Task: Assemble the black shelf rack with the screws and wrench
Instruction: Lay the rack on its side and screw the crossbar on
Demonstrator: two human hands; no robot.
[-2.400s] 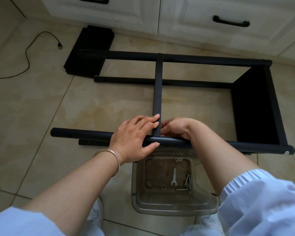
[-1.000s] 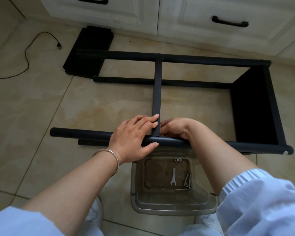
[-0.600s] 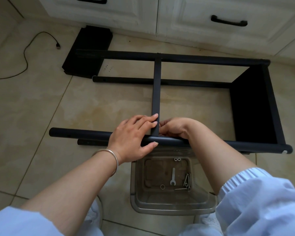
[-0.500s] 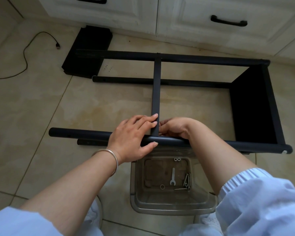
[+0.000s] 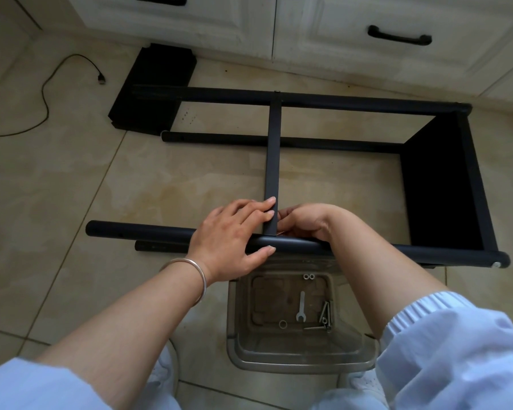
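Note:
The black shelf rack lies on its side on the tiled floor. Its near round tube (image 5: pixel 137 232) runs left to right, and a flat crossbar (image 5: pixel 273 149) meets it from the far tube (image 5: pixel 353 100). My left hand (image 5: pixel 231 232) lies over the near tube, thumb under it, fingertips against the crossbar's lower end. My right hand (image 5: pixel 308 221) is curled just right of that joint; what its fingers hold is hidden. Below the tube, a clear tray (image 5: pixel 296 353) contains a small wrench (image 5: pixel 301 306), long screws (image 5: pixel 325 316) and washers (image 5: pixel 308 276).
A black shelf panel (image 5: pixel 444 184) closes the rack's right end. A loose black panel (image 5: pixel 154 90) lies at the far left by white cabinets (image 5: pixel 367 22). A thin cable (image 5: pixel 48 96) trails across the left floor. My knees flank the tray.
Both hands have stayed at the joint of the crossbar and the near tube. Only the view has shifted slightly.

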